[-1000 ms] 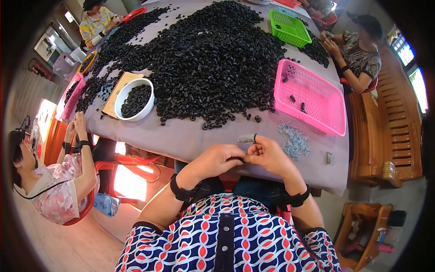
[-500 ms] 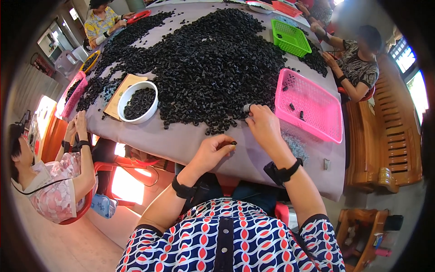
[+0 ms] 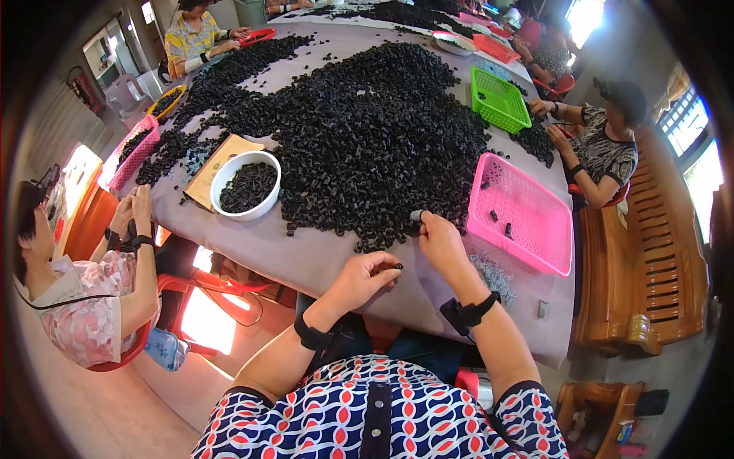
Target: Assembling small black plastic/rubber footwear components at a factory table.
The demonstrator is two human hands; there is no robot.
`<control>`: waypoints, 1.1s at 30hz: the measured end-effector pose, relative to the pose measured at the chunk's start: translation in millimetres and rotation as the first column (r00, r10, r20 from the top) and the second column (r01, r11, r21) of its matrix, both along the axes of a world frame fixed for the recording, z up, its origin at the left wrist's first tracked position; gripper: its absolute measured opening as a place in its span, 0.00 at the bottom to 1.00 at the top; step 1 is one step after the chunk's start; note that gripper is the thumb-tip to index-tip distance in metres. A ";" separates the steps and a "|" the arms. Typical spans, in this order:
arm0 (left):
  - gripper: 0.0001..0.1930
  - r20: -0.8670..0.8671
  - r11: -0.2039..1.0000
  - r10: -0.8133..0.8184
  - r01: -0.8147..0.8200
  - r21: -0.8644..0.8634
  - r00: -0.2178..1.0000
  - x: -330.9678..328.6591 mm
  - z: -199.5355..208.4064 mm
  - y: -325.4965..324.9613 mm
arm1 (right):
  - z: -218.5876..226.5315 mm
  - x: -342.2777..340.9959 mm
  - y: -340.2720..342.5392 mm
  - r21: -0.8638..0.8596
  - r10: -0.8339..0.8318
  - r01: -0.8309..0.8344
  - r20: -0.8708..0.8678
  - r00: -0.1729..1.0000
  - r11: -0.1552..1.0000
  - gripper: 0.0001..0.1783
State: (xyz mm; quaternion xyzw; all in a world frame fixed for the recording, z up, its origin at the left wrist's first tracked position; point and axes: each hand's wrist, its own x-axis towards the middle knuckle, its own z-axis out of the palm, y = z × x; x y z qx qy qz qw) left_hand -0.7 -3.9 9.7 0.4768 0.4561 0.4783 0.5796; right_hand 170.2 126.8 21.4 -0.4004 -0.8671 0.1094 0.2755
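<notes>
My left hand (image 3: pixel 365 278) is closed just in front of the pile, pinching a small black plastic part (image 3: pixel 398 266) between thumb and fingertips. To its right, my right hand (image 3: pixel 443 243) is bent inward at the near edge of the pile. A grey cover (image 3: pixel 417 216) sits on one of its fingertips; whatever its fingers grip is hidden. Beyond both hands spreads a large heap of small black plastic parts (image 3: pixel 375 145). Beside my right hand stands a pink mesh basket (image 3: pixel 527 249) with a few black parts in it.
Grey-blue scraps (image 3: pixel 493 277) lie near my right wrist. A white bowl (image 3: pixel 267 205) of black pieces stands left, against a flat cardboard piece (image 3: pixel 197 191). A green basket (image 3: pixel 501 113) is at far right. Co-workers sit around the cloth-covered table (image 3: pixel 229 249); a wooden bench (image 3: pixel 650 268) stands right.
The view has tilted up, so the table sits lower in it. My hands keep nearly the same poses. The co-worker at the right has lowered a raised arm toward the green basket.
</notes>
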 end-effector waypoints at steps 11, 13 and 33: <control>0.09 0.137 1.000 0.019 -0.018 -0.009 0.990 10.2 5.0 10.7 | 36.7 4.8 -57.4 -0.594 -0.072 -0.303 -0.524 0.849 0.745 0.16; 0.09 0.170 0.999 0.004 0.004 -0.046 0.985 11.4 5.9 9.3 | 43.8 5.4 -62.3 -0.642 -0.128 -0.394 -0.611 0.781 0.658 0.16; 0.09 0.185 0.997 -0.012 0.025 -0.067 0.983 7.4 5.7 8.7 | 20.4 -3.9 -61.0 -0.625 -0.230 -0.450 -0.713 0.663 0.638 0.16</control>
